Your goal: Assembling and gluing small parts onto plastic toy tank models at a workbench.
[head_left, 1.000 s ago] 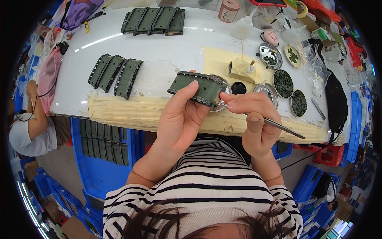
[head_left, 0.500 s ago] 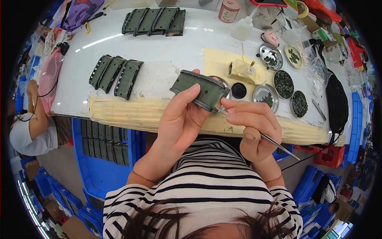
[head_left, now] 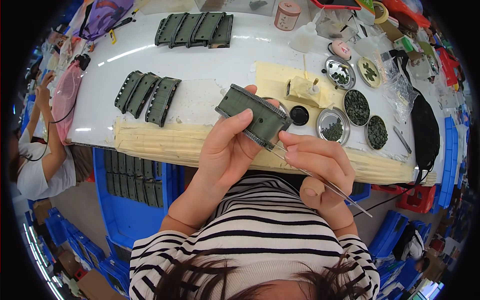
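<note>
The green track piece (head_left: 254,119) sits gripped in the left hand (head_left: 227,150); beside it, the right hand (head_left: 320,167) pinches tweezers (head_left: 320,181) at its lower edge.

I note a short-sleeved top with black and white horizontal stripes, the sleeve hems ending above the elbows. Both forearms are bare; left hand (head_left: 227,150) and right hand (head_left: 320,167) carry no gloves, rings or watch that I can make out. Dark hair shows at the lower edge of the view.
</note>
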{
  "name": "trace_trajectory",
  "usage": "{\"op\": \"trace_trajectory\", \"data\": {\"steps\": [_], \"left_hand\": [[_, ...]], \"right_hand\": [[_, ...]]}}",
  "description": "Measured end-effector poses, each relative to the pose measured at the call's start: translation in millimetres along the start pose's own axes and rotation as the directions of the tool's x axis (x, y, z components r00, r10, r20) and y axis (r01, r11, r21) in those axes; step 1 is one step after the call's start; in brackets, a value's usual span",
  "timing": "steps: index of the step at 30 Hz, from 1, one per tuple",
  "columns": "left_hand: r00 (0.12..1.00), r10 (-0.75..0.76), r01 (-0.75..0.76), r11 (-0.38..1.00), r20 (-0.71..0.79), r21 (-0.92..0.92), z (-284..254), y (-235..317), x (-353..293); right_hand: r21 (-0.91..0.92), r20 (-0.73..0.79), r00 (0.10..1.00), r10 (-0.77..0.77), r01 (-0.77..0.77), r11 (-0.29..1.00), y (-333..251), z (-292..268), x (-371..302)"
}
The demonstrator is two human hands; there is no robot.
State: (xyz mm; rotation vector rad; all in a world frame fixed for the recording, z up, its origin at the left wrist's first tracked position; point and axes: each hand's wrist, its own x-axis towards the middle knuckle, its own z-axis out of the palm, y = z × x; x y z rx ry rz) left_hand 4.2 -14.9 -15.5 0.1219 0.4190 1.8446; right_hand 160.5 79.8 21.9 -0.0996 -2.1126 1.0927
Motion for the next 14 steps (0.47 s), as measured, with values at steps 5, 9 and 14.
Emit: {"op": "trace_trajectory", "data": {"steps": [5, 9, 14], "left_hand": [[0.999, 0.043, -0.044, 0.996, 0.011, 0.075, 6, 0, 3], [0.998, 0.021, -0.011, 0.980, 0.053, -0.197, -4, 4, 7], [0.976, -0.172, 0.219, 0.767, 0.136, -0.603, -19, 7, 14]], "right_hand": [[0.238, -0.218, 0.975, 0.036, 0.017, 0.971, 9, 7, -10], [0.178, -0.287, 0.955, 0.075, -0.024, 0.984, 7, 1, -10], [0.163, -0.295, 0.955, 0.018, 0.031, 0.986, 14, 4, -10]]}}
